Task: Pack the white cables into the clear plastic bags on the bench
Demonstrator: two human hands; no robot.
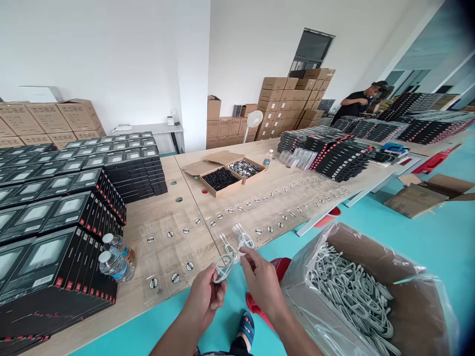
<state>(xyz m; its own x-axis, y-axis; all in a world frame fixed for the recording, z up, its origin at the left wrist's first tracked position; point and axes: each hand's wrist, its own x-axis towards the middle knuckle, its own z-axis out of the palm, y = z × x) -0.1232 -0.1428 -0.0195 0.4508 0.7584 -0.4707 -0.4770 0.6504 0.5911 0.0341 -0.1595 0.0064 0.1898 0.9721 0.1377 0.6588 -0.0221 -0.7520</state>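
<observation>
My left hand (pixel 208 294) is closed round one side of a coiled white cable (pixel 224 267), just past the table's front edge. My right hand (pixel 260 274) pinches the upper right part of the same coil between thumb and fingertips. Right behind the coil, two more coiled white cables (pixel 243 236) lie on the wooden table (pixel 163 183). Clear plastic bags (pixel 176 262) with round black-and-white labels lie flat in rows on both sides of them.
A large plastic-lined carton (pixel 297 296) of coiled cables (pixel 352 291) stands at my right. Black product boxes (pixel 70 247) and two bottles (pixel 118 267) are at left. Two shallow cartons (pixel 222 180) hold small dark parts. A person (pixel 356 101) works at the far right.
</observation>
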